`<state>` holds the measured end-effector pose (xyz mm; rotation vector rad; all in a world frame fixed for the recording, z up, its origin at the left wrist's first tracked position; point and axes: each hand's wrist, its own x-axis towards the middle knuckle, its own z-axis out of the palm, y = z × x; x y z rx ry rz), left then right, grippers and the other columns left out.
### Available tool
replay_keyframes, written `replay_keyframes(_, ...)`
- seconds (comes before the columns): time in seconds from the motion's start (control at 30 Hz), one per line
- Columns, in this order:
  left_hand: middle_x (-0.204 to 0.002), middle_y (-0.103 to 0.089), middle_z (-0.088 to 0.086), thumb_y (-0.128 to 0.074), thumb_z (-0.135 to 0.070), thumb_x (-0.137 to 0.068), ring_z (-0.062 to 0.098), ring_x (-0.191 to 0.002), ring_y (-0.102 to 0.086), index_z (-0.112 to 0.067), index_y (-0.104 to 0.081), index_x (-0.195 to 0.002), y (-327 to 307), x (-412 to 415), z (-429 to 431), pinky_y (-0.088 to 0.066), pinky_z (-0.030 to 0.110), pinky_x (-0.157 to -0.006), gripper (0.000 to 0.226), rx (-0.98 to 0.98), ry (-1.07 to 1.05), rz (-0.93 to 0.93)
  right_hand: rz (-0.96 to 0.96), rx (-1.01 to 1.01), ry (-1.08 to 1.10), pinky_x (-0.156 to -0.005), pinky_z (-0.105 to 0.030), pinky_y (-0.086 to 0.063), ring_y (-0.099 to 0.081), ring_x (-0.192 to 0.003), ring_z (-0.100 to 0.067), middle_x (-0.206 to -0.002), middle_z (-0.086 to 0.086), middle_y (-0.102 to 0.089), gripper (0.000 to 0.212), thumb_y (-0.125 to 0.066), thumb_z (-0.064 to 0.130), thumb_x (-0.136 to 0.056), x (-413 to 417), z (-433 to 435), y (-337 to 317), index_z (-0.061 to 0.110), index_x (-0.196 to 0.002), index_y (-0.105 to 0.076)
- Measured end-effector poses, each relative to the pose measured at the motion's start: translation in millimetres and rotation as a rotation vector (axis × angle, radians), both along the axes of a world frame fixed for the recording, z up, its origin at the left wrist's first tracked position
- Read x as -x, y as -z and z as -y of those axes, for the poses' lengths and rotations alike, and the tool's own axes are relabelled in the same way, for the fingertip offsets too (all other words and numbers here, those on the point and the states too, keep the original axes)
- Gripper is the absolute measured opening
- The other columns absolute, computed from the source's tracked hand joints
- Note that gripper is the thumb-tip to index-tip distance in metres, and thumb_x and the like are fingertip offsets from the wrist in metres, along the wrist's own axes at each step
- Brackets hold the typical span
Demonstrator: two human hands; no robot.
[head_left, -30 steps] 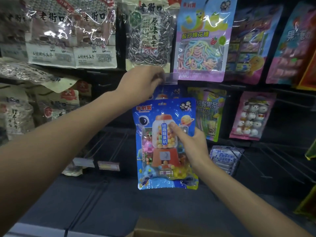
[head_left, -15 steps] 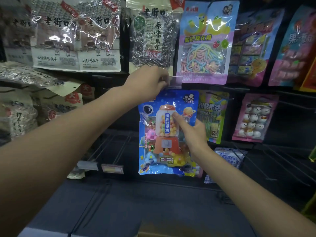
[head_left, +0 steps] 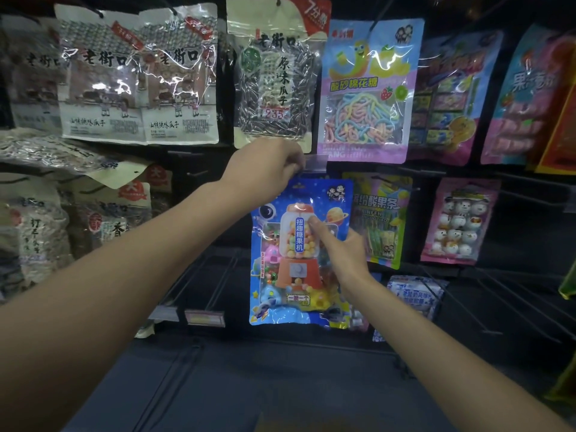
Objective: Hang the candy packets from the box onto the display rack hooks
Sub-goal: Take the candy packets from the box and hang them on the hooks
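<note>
A blue candy packet (head_left: 280, 291) printed with a gumball machine hangs upright in front of the dark display rack. My right hand (head_left: 344, 254) pinches its right side, thumb on the front and fingers behind. My left hand (head_left: 268, 171) is curled at the packet's top edge, pinching the clear tag (head_left: 316, 163) at the tip of a rack hook. The packet's hanging hole and the hook are hidden behind my left hand. A dim cardboard box edge (head_left: 311, 427) shows at the bottom.
Sunflower seed bags (head_left: 140, 88) hang upper left and a rainbow candy bag (head_left: 367, 88) upper right. A green-yellow packet (head_left: 383, 219) and a pink packet (head_left: 458, 219) hang to the right. Bare wire hooks (head_left: 199, 275) stick out lower left and lower right.
My right hand has lifted the blue packet up until its top sits under my left hand at the hook tag. The view has moved closer to the rack.
</note>
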<state>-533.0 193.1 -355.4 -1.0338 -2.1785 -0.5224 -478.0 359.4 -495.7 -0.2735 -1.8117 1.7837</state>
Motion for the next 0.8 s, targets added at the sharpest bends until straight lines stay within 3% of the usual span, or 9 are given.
replay_keyframes(0.07,-0.096,-0.074,-0.006,-0.058,-0.025,-0.104,0.023,-0.093,-0.067,-0.028,-0.076,-0.113,6.3,-5.3,1.9,-0.050,0.036,-0.074,0.020,-0.032,-0.026,-0.044,-0.005,-0.009,0.011,-0.082,-0.035,-0.059,-0.077,-0.082,-0.005,-0.093,0.008,-0.082,0.037,-0.082,0.052,-0.086,2.4,0.1,2.3,0.021,-0.105,-0.076)
replay_keyframes(0.17,-0.102,-0.079,0.001,-0.059,-0.023,-0.103,0.028,-0.093,-0.072,-0.024,-0.076,-0.122,26.4,-12.9,4.9,-0.055,0.042,-0.077,0.025,-0.064,-0.039,-0.254,-0.004,-0.018,0.001,-0.097,-0.047,-0.060,-0.078,-0.096,-0.013,-0.099,0.006,-0.082,0.044,-0.083,0.058,-0.083,5.0,3.2,5.2,0.022,-0.109,-0.077)
replay_keyframes(0.33,-0.147,-0.063,0.005,-0.064,-0.027,-0.101,0.023,-0.136,-0.059,-0.017,-0.065,-0.138,64.2,-5.1,16.0,-0.047,0.044,-0.098,0.039,0.054,-0.087,-0.484,-0.008,0.012,-0.019,-0.096,-0.048,-0.061,-0.078,-0.092,-0.014,-0.096,0.006,-0.082,0.040,-0.083,0.053,-0.085,6.2,2.4,5.5,0.021,-0.108,-0.076)
replay_keyframes(0.43,-0.154,-0.055,0.007,-0.061,-0.026,-0.102,0.025,-0.142,-0.052,-0.017,-0.064,-0.141,79.5,-1.5,23.8,-0.043,0.044,-0.108,0.040,0.014,-0.071,-0.465,-0.011,0.007,-0.010,-0.096,-0.047,-0.061,-0.078,-0.093,-0.012,-0.096,0.007,-0.082,0.042,-0.085,0.054,-0.082,8.3,-0.1,6.9,0.022,-0.107,-0.077)
replay_keyframes(0.53,-0.145,-0.061,0.001,-0.065,-0.025,-0.100,0.019,-0.132,-0.057,-0.020,-0.065,-0.137,106.5,-7.7,26.2,-0.043,0.039,-0.105,0.037,-0.271,-0.103,-0.226,-0.002,-0.027,-0.007,-0.093,-0.049,-0.061,-0.077,-0.091,-0.015,-0.092,0.008,-0.081,0.051,-0.086,0.065,-0.072,9.4,-3.4,7.3,0.024,-0.101,-0.076)
replay_keyframes(0.63,-0.137,-0.061,-0.006,-0.067,-0.041,-0.097,0.014,-0.123,-0.059,-0.027,-0.057,-0.140,142.2,-6.1,20.1,-0.047,0.043,-0.107,0.046,-0.530,-0.138,0.205,0.001,-0.070,-0.008,-0.086,-0.038,-0.056,-0.069,-0.084,-0.011,-0.082,0.013,-0.073,0.035,-0.084,0.058,-0.080,6.3,-7.4,8.4,0.028,-0.090,-0.069)
replay_keyframes(0.73,-0.144,-0.057,-0.010,-0.069,-0.064,-0.086,0.012,-0.124,-0.060,-0.039,-0.043,-0.149,166.4,4.3,13.7,-0.053,0.051,-0.105,0.072,-0.613,-0.056,0.578,-0.026,-0.057,-0.019,-0.089,-0.035,-0.054,-0.072,-0.101,-0.012,-0.100,0.011,-0.077,0.046,-0.085,0.062,-0.076,5.5,-9.1,13.1,0.028,-0.105,-0.072)
replay_keyframes(0.8,-0.133,-0.063,-0.013,-0.073,-0.059,-0.087,0.006,-0.114,-0.067,-0.043,-0.045,-0.144,172.9,7.3,7.9,-0.059,0.049,-0.099,0.066,-0.728,0.094,0.736,-0.036,-0.069,-0.023,-0.099,-0.042,-0.055,-0.073,-0.105,-0.012,-0.106,0.010,-0.080,0.058,-0.084,0.067,-0.071,6.3,-11.0,16.0,0.026,-0.112,-0.075)
